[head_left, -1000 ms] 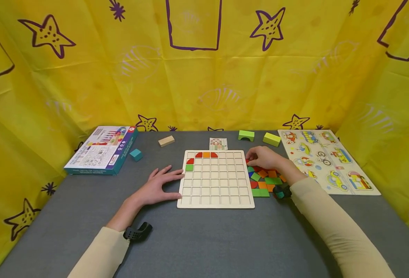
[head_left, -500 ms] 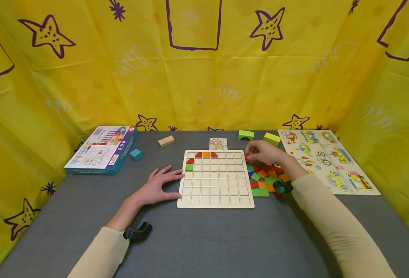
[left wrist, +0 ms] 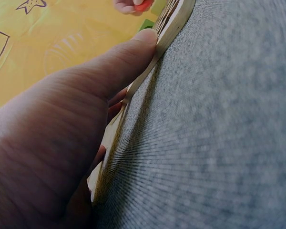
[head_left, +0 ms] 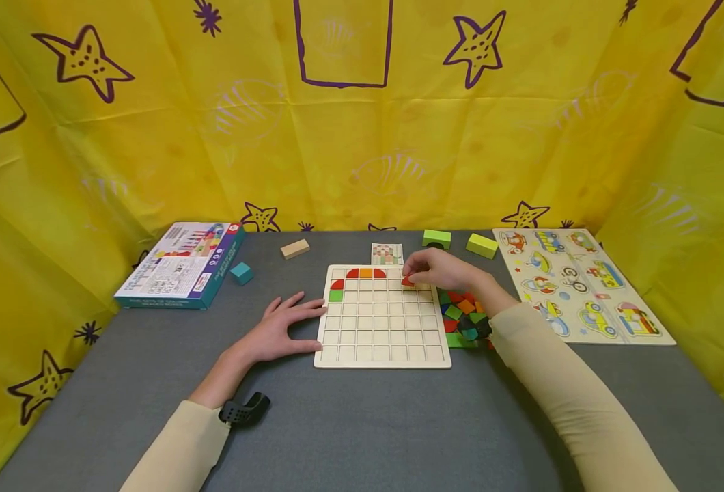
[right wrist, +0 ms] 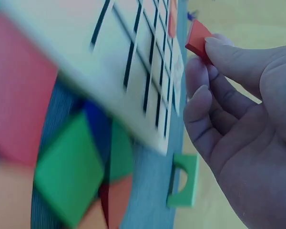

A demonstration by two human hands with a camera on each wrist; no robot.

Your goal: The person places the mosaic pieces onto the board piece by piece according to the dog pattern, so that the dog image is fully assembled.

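My right hand (head_left: 442, 270) pinches a small red tile (right wrist: 199, 40) between thumb and index finger, over the upper right of a wooden grid board (head_left: 380, 321). In the right wrist view the tile sticks out beyond the fingertips. At the board's left edge rests my left hand (head_left: 283, 331), fingers spread, the thumb (left wrist: 133, 50) touching the lower part of that edge. An orange square (head_left: 366, 273) lies between two red rounded tiles in the top row. Below, on the left side, a red rounded tile (head_left: 337, 284) sits above a green square (head_left: 335, 296).
Loose coloured tiles (head_left: 452, 312) are heaped right of the board, partly under my right wrist. Behind it lies a picture card (head_left: 386, 253). A green arch block (head_left: 436, 238), yellow block (head_left: 481, 245), teal block (head_left: 241, 273), box (head_left: 177, 263) and vehicle puzzle (head_left: 574, 283) surround it.
From the tile heap, my right hand has lifted the red tile and carried it left over the board. The left hand has stayed at the board's edge.
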